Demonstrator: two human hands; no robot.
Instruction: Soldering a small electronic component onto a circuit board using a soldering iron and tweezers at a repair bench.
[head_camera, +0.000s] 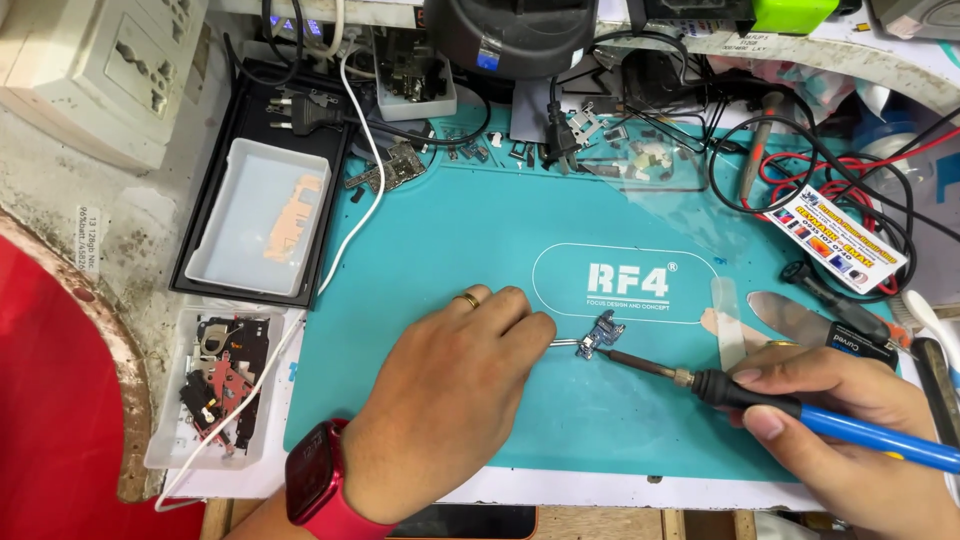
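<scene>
The left hand (450, 400) rests knuckles-up on the teal mat (450, 240), its fingers (525, 325) pinched on metal tweezers (563, 343) whose tips reach a small blue board (600, 335) lying on the mat just right of the hand. A gold ring (469, 298) sits on one finger and a red watch (318, 485) on the wrist.

The right hand (840, 440) grips the blue handle of a soldering iron (760, 400) like a pen; its dark tip points left and touches the board from the right.

Around them the mat covers most of the bench (130, 230). Small loose parts (640, 155) lie scattered along the mat's far edge, with a black plug (560, 135) and tangled black and red wires (850, 165) to the right. A metal spatula (790, 315) lies right of the board, near the right hand. Left of the mat, a black tray (335, 190) holds a white dish (255, 215), and a clear box (165, 430) nearer the person holds dark phone parts. A white cable (365, 200) runs across the mat's left edge.
</scene>
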